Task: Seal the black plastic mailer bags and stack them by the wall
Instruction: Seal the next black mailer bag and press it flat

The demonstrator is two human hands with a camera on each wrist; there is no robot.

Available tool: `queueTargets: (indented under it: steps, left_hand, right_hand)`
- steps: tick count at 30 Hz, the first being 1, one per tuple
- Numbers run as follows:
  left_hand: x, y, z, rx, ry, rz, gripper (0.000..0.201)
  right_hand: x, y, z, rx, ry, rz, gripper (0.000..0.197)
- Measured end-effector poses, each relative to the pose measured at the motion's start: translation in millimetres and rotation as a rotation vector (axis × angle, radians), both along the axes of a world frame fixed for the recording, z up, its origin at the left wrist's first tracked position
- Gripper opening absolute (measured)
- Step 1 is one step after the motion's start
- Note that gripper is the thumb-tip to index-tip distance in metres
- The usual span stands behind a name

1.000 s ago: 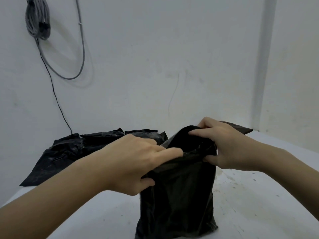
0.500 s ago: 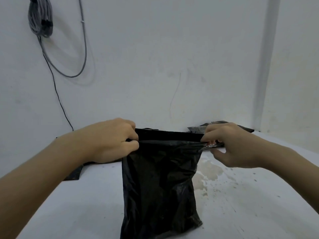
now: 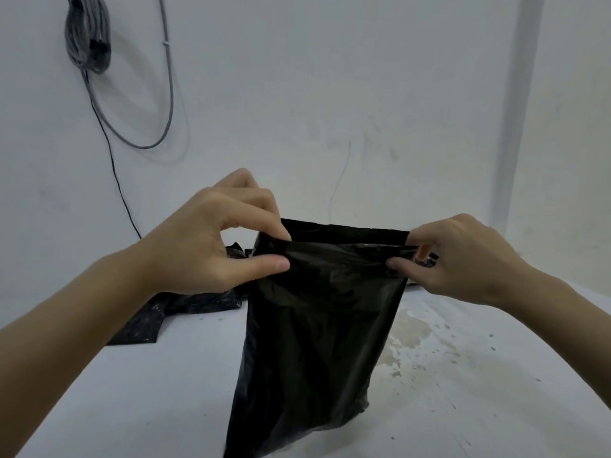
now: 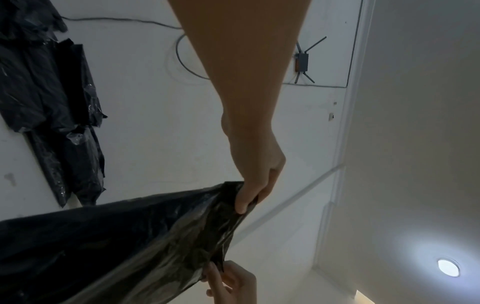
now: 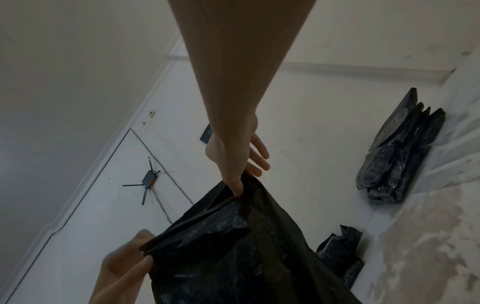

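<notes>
- Mailer bag (image 3: 317,328) stands upright on the white surface (image 3: 139,401), mouth up, just in front of me, well short of the wall (image 3: 330,94).
- My left hand (image 3: 211,239) pinches the bag's top left corner between thumb and fingers; my right hand (image 3: 463,259) pinches the top right corner. Both are grasping film, and the mouth is stretched flat between them.
- In the right wrist view the left hand's outer fingers are spread free of the bag; only thumb and a front finger grip.
- The rear flap (image 3: 347,230) stands above the front lip, not yet folded down, so I judge the bag unsealed.
- Handling, my read: thin, soft, glossy film. It crumples, has no stiffness of its own, and is likely slick under the pads. It bulges low, so there is something inside; it looks light, but I cannot tell the contents.
- Best hold: stay on the two top corners and keep tension across the mouth so the flap folds without wrinkles. A mid-body grip would just bunch the film.
- Other black bags: pile (image 3: 185,302) behind my left hand near the wall, and a stack (image 5: 400,156) lying where surface meets wall in the right wrist view.
- Risk: the bag may slump when one corner is let go.
</notes>
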State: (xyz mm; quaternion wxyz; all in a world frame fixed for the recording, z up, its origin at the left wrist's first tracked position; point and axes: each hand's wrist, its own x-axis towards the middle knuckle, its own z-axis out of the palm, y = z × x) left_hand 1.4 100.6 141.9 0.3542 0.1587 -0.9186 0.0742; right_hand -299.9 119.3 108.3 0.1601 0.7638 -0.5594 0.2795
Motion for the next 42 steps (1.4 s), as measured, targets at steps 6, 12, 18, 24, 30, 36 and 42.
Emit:
queueTargets:
  steps: [6,12,18,24,30,36,42]
  left_hand:
    - [0,2,1,-0.155,-0.097,0.139,0.03]
    - [5,-9,-13,-0.146,-0.11,0.234,0.03]
    - [9,-14,-17,0.072,0.115,0.248,0.014]
    - [-6,-8,-15,0.374,0.324,0.093,0.025]
    - [-37,-11,-21,0.627,0.479,-0.06,0.023]
    - [-80,-42,-61,0.953,0.58,0.013,0.024]
    - [-119,-72,-90,1.282,0.745,-0.024,0.022]
  right_hand:
    - [-10,1,-9,-0.161,-0.154,0.117,0.022]
    - [-14,0,-14,-0.196,-0.333,0.22,0.008]
    - [-17,16,-16,-0.056,-0.491,0.425,0.016]
    - [-26,26,-10,-0.098,-0.685,0.558,0.012]
    - [-55,31,-12,-0.076,-0.956,0.599,0.049]
    - [-79,7,-43,0.02,-1.219,0.287,0.004]
    - [-109,-17,-74,0.002,-1.296,0.066,0.007]
